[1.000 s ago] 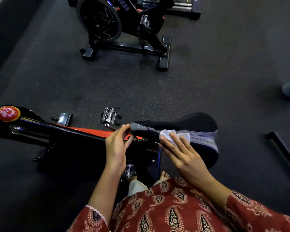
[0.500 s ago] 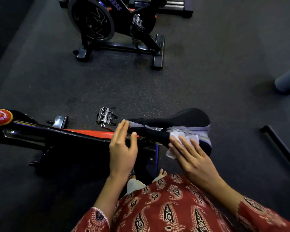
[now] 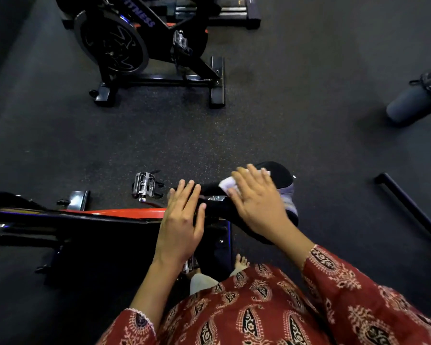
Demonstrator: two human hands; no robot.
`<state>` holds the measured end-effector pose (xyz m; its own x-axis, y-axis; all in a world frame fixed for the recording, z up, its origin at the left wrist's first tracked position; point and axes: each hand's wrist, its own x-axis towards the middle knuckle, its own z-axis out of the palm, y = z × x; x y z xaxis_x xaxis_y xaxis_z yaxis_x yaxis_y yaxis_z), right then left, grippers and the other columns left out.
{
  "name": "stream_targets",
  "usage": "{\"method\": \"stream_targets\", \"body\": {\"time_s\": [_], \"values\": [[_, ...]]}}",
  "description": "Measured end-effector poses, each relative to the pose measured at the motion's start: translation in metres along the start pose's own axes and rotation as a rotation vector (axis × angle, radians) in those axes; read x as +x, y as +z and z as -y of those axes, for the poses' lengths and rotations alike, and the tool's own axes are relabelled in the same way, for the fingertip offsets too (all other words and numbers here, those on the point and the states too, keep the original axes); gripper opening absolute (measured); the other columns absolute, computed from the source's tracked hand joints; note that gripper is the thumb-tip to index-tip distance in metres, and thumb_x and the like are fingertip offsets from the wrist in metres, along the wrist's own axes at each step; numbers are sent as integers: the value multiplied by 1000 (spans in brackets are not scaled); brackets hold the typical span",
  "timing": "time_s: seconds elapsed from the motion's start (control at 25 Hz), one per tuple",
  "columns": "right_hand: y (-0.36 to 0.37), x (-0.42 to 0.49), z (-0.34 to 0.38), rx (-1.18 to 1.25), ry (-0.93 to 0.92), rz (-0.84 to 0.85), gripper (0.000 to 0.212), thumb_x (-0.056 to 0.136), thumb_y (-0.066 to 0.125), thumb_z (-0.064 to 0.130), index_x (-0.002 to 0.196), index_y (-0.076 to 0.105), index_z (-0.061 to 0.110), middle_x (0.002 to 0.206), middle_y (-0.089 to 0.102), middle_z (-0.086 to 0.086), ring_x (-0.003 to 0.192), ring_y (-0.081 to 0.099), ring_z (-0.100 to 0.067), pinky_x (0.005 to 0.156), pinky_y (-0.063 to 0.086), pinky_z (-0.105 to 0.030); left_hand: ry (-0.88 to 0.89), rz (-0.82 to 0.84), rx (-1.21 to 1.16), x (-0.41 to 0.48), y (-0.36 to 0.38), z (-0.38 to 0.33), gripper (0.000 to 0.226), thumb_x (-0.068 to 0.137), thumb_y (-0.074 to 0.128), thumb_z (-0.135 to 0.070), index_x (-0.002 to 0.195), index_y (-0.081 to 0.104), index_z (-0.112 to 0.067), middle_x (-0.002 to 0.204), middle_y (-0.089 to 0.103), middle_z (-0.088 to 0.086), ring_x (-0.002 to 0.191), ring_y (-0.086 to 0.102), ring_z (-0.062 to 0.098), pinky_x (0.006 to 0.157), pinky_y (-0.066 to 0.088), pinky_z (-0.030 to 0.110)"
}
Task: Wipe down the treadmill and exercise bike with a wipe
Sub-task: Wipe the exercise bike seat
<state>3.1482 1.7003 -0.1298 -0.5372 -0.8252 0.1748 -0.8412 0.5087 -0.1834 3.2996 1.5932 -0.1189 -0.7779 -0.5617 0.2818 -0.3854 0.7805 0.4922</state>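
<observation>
Right hand (image 3: 256, 202) flat, pressing wipe (image 3: 228, 184) onto saddle (image 3: 276, 174) top; left hand (image 3: 182, 220) at 9 o'clock, fingers straight, apparently steadying nose. Advise even pressure, overlapping strokes.

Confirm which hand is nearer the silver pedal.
Left. The left hand rests on the saddle nose, just beside the pedal; the right hand presses the wipe farther back on the saddle.

The wipe (image 3: 226, 183) under my right hand (image 3: 256, 200) looks thin, white and matt, paper or soft cloth. The saddle (image 3: 279, 174) is smooth matt black with a grey, faintly shiny side. The pedal (image 3: 144, 183) is bright bare metal. The frame (image 3: 115, 213) is glossy black and red paint. The floor (image 3: 284, 120) is matt, grainy and speckled.
</observation>
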Motion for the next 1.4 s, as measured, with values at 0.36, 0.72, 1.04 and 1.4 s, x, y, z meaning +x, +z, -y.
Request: {"method": "stream_targets", "body": {"time_s": [0.36,0.72,1.04,1.4], "values": [[-10,-9,-24,24,-99,55,53,101,24,36,138,51,9,144,48,-6,134,42,-29,110,27,-47,111,91,109,15,13,-12,46,92,42,-25,121,60,5,125,60,21,123,53,36,112,20,39],[-9,-54,-3,85,-95,30,51,96,36,23,144,41,6,153,33,-9,142,26,-29,115,18,-42,136,136,151,23,25,-22,46,92,41,-25,120,61,5,124,60,22,118,56,37,110,24,41],[-11,-54,-39,60,262,-31,57,102,20,30,144,30,-7,153,27,-22,142,24,-36,118,18,-43,101,122,148,17,25,-30,47,93,39,-26,125,57,4,131,56,20,126,50,35,114,18,38],[-3,-23,-37,46,98,-75,56,97,32,31,136,46,-5,144,44,-21,134,41,-34,112,28,-44,25,54,177,5,35,-44,47,93,38,-23,128,54,4,137,50,20,129,44,36,112,18,37]]}}
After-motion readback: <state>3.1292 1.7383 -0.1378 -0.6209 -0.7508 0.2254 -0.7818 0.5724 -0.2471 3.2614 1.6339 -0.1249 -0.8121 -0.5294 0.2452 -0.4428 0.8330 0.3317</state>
